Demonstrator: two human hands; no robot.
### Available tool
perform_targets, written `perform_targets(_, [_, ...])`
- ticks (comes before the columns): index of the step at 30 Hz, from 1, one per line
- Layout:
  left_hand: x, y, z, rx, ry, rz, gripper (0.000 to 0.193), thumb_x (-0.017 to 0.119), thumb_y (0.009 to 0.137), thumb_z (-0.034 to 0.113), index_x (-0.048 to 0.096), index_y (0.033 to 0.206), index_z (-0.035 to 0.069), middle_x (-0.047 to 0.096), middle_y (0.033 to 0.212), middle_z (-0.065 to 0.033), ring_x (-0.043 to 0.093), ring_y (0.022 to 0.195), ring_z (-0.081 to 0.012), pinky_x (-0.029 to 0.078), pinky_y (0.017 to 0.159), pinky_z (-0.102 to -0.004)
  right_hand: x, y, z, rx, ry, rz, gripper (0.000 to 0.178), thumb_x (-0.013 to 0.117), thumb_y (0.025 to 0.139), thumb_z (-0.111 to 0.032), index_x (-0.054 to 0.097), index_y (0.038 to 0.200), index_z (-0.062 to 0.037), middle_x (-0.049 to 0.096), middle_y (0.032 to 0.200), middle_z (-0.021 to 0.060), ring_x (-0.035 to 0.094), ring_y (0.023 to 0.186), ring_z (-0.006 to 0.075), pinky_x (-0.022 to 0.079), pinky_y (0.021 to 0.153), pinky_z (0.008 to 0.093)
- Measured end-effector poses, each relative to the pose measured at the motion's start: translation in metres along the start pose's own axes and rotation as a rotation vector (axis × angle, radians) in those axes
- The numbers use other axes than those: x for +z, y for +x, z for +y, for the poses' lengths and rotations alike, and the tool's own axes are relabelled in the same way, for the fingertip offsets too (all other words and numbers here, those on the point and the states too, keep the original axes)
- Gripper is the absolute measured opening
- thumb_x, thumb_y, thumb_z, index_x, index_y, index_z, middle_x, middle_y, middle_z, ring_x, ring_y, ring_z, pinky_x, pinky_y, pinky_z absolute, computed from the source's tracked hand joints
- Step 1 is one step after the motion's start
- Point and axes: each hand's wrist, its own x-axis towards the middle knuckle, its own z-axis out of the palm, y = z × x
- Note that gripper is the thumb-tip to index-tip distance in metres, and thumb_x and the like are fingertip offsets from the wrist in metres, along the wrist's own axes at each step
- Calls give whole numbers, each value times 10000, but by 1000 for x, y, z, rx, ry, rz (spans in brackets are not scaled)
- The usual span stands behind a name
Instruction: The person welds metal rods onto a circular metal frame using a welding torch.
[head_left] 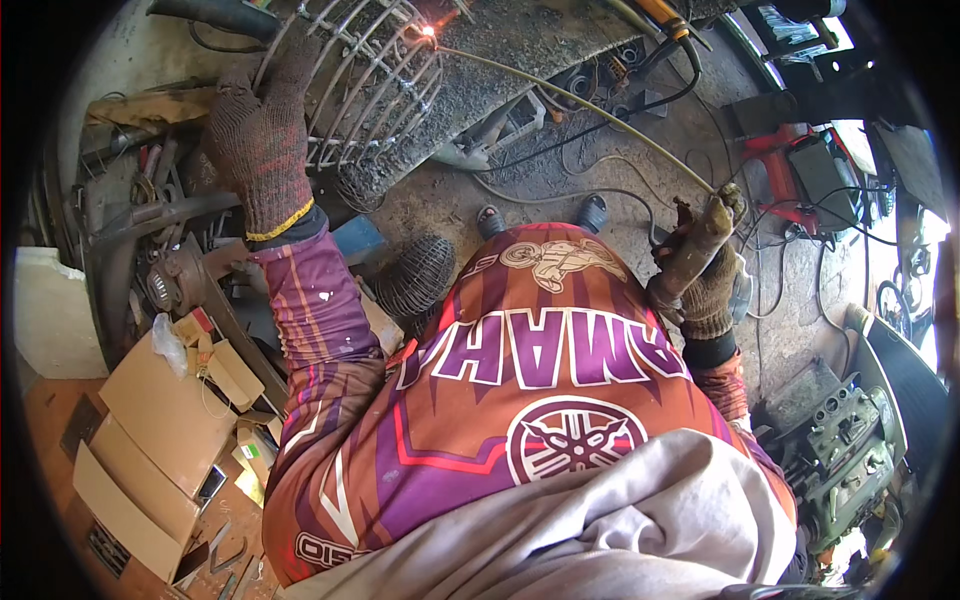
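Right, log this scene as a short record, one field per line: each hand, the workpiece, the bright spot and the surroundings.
Left hand: gloved, at the bars of the metal cage; exact grip unclear
Right hand: gloved, holding the near end of a long thin rod
Workpiece: metal cage of crossed, curved bars, near the dark work surface
Bright spot: orange-white glow beside the cage, at the rod's far end
Left side: opened cardboard box
Right side: red-framed machine, grey metal engine part
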Motion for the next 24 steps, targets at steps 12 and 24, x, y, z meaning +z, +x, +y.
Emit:
perform_targets(12, [10, 8, -20, 88, 288, 109, 832, 567, 733, 797, 684, 995, 16, 693, 943, -165, 669, 866, -340, 509, 759, -407, -1, 5, 10, -151, -62, 68, 275, 701, 883, -173, 550, 1068, -36, 623, 849, 58, 630, 720, 162, 537, 659, 328])
perform_targets(24, [6, 2, -19, 127, 210, 67, 844, 561, 737, 799, 685, 1039, 21, 695, 987, -161, 664, 913, -340, 499, 803, -414, 3, 3, -4, 89, 331, 173, 399, 630, 912, -272, 525, 1199, -15, 662, 925, 80, 674, 749, 215, 578, 681, 349])
